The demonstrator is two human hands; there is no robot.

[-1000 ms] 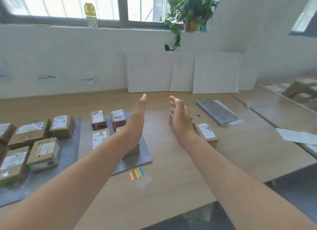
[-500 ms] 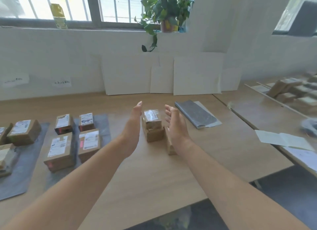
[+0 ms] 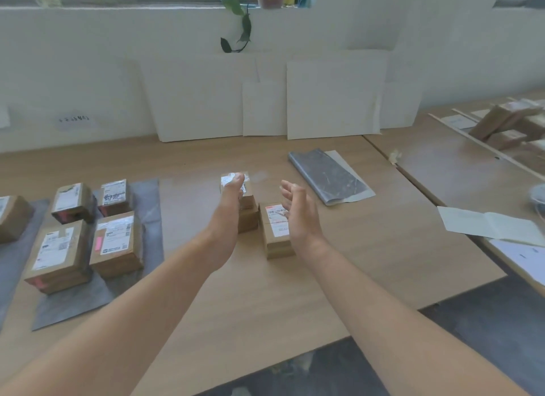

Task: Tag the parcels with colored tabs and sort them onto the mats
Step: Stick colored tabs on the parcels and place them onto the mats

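Two small cardboard parcels stand stacked [image 3: 247,202] on the bare wooden table, and a third parcel [image 3: 275,229] with a white label lies just right of them. My left hand [image 3: 227,209] is open, palm facing right, in front of the stack's left side. My right hand [image 3: 298,211] is open, fingers loosely bent, over the right edge of the third parcel. Neither hand holds anything. On the grey mat [image 3: 147,206] to the left sit several labelled parcels, some with pink tabs [image 3: 98,242].
A folded grey mat [image 3: 330,175] lies on paper at the back right. White boards [image 3: 333,97] lean on the wall. Loose papers [image 3: 486,226] and more boxes [image 3: 507,121] lie on the adjoining table at right. The table's front edge runs near my forearms.
My view has swung right and down, so the mats slid left and the colored tab strip left the frame. Both open hands have come closer to the loose parcels.
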